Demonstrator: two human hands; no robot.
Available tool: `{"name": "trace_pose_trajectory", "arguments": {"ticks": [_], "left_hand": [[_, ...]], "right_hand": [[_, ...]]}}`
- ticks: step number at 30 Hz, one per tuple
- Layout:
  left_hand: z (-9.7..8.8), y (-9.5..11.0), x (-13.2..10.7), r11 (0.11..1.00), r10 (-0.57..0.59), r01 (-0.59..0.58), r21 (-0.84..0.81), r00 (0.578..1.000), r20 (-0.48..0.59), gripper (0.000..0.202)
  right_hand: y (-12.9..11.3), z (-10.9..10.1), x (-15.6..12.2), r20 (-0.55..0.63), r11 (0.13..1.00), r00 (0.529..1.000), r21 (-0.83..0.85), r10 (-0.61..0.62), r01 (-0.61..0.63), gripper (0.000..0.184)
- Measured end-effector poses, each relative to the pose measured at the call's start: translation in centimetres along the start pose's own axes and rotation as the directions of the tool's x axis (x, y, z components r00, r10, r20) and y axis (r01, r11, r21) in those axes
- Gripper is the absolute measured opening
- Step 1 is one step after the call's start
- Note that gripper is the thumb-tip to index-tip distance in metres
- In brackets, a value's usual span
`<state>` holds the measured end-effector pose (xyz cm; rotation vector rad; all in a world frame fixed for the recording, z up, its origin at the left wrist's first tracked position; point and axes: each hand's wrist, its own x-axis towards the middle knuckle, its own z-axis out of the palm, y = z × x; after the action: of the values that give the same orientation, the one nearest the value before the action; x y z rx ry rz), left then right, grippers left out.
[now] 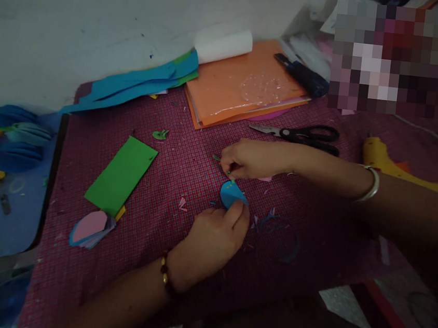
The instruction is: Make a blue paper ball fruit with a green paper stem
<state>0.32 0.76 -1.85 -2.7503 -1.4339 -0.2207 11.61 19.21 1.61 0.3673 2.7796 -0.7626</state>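
My left hand [213,239] grips the lower edge of a small rounded blue paper piece [230,192] with pale yellowish spots near its top. Just above it, my right hand [248,159] pinches a tiny green paper piece [216,158], most of it hidden by the fingers. The fingertips of that hand are close to the blue piece's upper end; I cannot tell if they touch. To the left lie a green paper rectangle [122,174], a stack of rounded paper cutouts [89,227] topped by a pink one, and small green leaf-like cutouts [160,135].
Black-handled scissors [285,133] and a yellow glue gun [387,161] lie right. At the back are orange sheets [227,89], a white roll [223,47], a utility knife [302,74] and blue strips [133,84]. Layered paper shapes [16,156] sit at far left. Paper scraps dot the checked cloth [189,150].
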Motion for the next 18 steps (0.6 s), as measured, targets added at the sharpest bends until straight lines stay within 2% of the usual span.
{"name": "trace_pose_trajectory", "arguments": {"ticks": [3,5,11,18], "left_hand": [[0.0,-0.2,0.1,0.999,-0.037,0.039,0.035,0.998,-0.052,0.027],[0.0,-0.4,0.2,0.994,-0.077,0.08,0.069,0.996,-0.047,0.024],[0.0,-1.1,0.6,0.967,-0.195,0.18,0.182,0.979,0.066,0.033],[0.1,-0.8,0.9,0.957,-0.246,0.217,0.191,0.959,0.139,0.039]], "right_hand": [[0.1,0.0,0.0,0.001,1.0,1.0,-0.007,-0.007,0.007,0.007],[0.1,-0.1,0.0,0.013,1.0,1.0,-0.015,-0.005,0.006,0.007],[0.0,-0.1,0.0,0.022,0.999,1.0,-0.039,-0.01,0.011,0.008],[0.0,-0.1,0.1,0.024,0.999,1.0,-0.055,-0.001,0.002,0.009]]}}
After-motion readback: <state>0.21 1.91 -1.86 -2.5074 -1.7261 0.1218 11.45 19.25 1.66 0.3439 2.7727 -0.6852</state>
